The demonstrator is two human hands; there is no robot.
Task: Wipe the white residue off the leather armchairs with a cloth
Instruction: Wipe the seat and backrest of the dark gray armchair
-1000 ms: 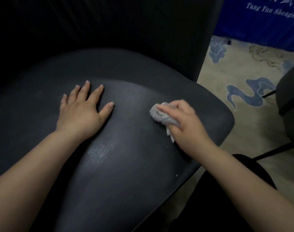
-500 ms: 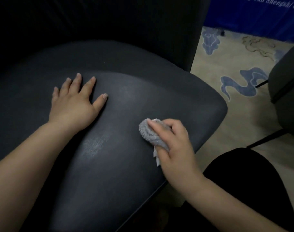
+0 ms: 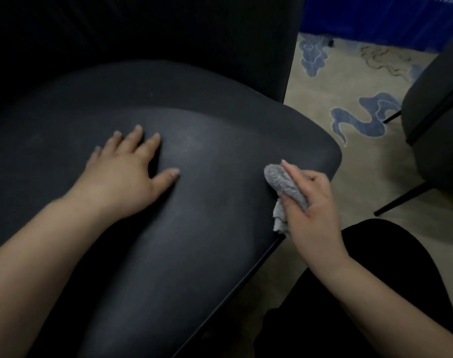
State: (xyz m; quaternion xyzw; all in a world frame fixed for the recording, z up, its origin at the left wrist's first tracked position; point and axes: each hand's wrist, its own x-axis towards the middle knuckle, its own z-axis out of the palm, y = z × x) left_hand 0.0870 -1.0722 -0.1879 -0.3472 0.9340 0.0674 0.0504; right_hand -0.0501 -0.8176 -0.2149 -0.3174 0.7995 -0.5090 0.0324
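- Dark leather seat (image 3: pixel 207 254), faint pale haze near its middle.
- Left hand (image 3: pixel 124 177) flat on it; right hand (image 3: pixel 313 205) presses a grey cloth (image 3: pixel 282 184) near its right edge.
- Patterned carpet (image 3: pixel 331 177) underneath.

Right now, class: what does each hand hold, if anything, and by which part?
The right hand grips the bunched grey cloth around its middle. The left hand holds nothing, resting flat on the seat.

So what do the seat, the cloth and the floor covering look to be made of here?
Seat: dark leather or a leather-like cover, smooth and matte, with a faint hazy sheen; real or faux can't be told.
Cloth: grey terry-type fabric, with a fuzzy looped surface, bunched in the right hand.
Floor covering: beige carpet with blue cloud motifs; it looks like woven pile.
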